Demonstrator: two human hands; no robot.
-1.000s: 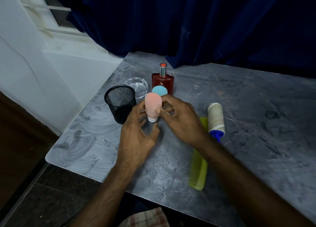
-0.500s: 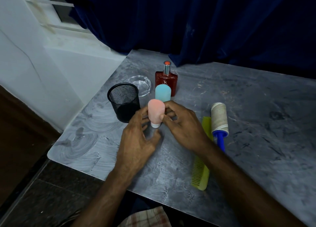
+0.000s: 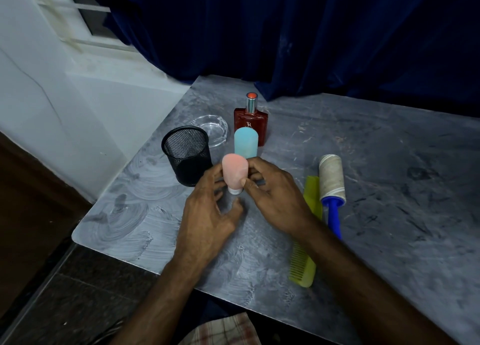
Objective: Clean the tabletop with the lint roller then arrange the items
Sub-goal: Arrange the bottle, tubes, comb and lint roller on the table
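Note:
A pink squeeze bottle (image 3: 233, 171) stands cap-down on the grey tabletop (image 3: 389, 188). My right hand (image 3: 275, 199) pinches its right side between thumb and fingers. The spread fingertips of my left hand (image 3: 210, 214) rest against the bottle's left side, thumb held apart below the cap. Just behind it stands a blue squeeze bottle (image 3: 246, 143), and behind that a red perfume bottle (image 3: 250, 122). The lint roller (image 3: 332, 182), with a blue handle, lies to the right beside a green comb (image 3: 307, 238).
A black mesh cup (image 3: 187, 157) stands left of the bottles, with a clear glass ashtray (image 3: 211, 129) behind it. The table's rounded corner (image 3: 78, 236) and front edge are near me. A dark blue curtain (image 3: 285, 38) hangs behind.
The pink bottle has come toward me, away from the blue bottle, and now stands lower on its white cap. Both hands stayed around it.

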